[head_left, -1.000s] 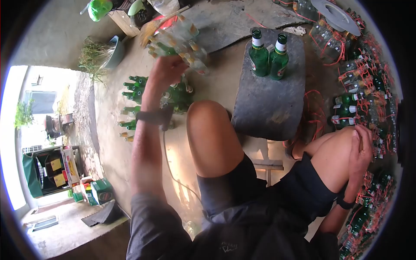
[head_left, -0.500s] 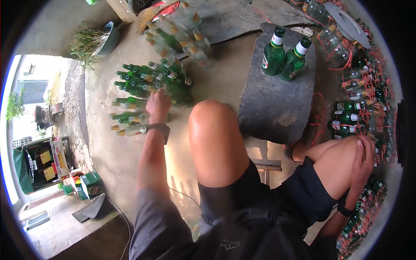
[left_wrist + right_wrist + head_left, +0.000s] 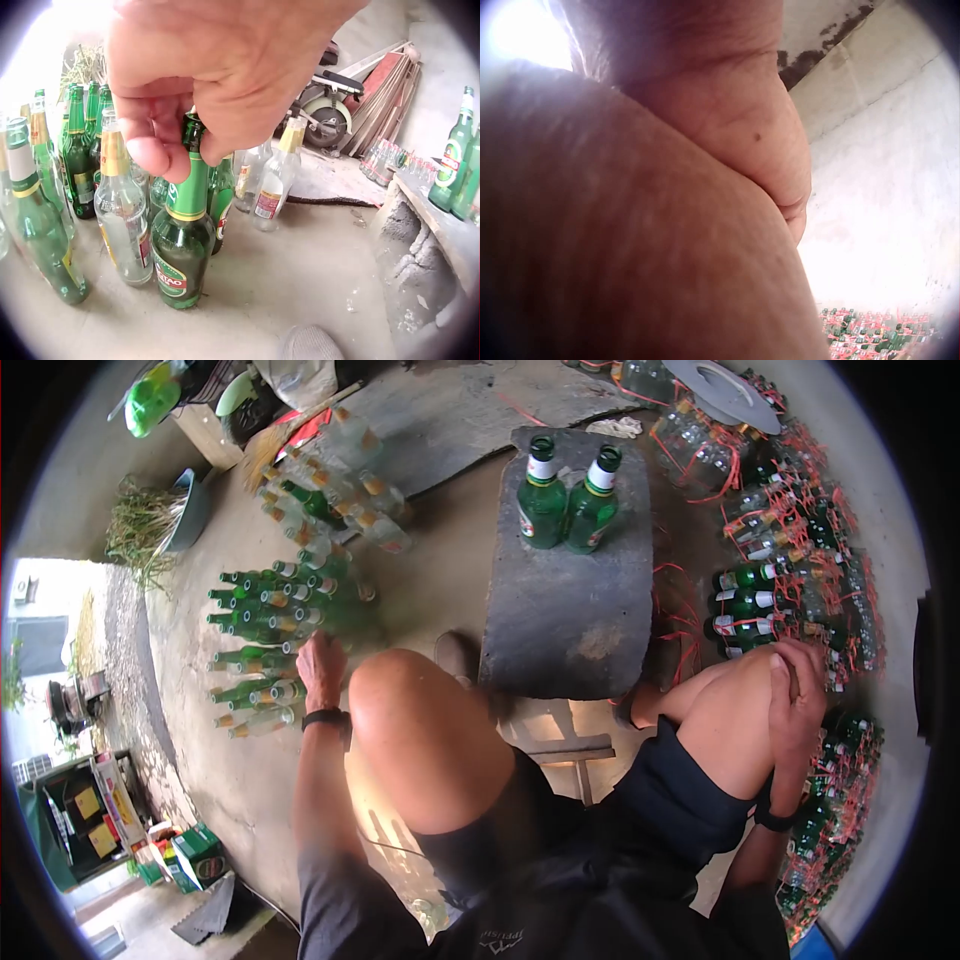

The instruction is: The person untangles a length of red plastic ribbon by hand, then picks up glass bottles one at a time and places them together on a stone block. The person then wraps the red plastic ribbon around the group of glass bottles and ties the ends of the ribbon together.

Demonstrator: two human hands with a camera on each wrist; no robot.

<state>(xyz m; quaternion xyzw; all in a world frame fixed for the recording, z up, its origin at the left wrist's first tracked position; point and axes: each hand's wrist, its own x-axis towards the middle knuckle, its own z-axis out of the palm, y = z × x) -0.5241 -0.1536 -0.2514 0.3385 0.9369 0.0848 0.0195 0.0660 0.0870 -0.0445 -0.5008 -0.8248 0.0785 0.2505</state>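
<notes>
My left hand [image 3: 320, 668] is by the near side of a group of green bottles [image 3: 262, 610] standing on the floor. In the left wrist view, its thumb and fingers pinch the neck of a green beer bottle [image 3: 182, 259], upright with its base at the floor. A clear bottle [image 3: 120, 217] with a gold neck label stands beside it, and a green bottle with a white neck label [image 3: 45, 217] is further left. My right hand [image 3: 797, 695] rests on my right knee, its fingers lying over it.
Two green bottles [image 3: 541, 510] stand on a dark stone slab [image 3: 560, 630] ahead. Clear bottles [image 3: 370, 525] are grouped at the far left. Bundles of bottles tied with red string [image 3: 790, 580] line the right wall. My shoe [image 3: 311, 346] is near the held bottle.
My left hand has moved back from beside the clear bottles to the nearer green group and now pinches a bottle neck there. The head view has shifted; the right hand stays on the knee.
</notes>
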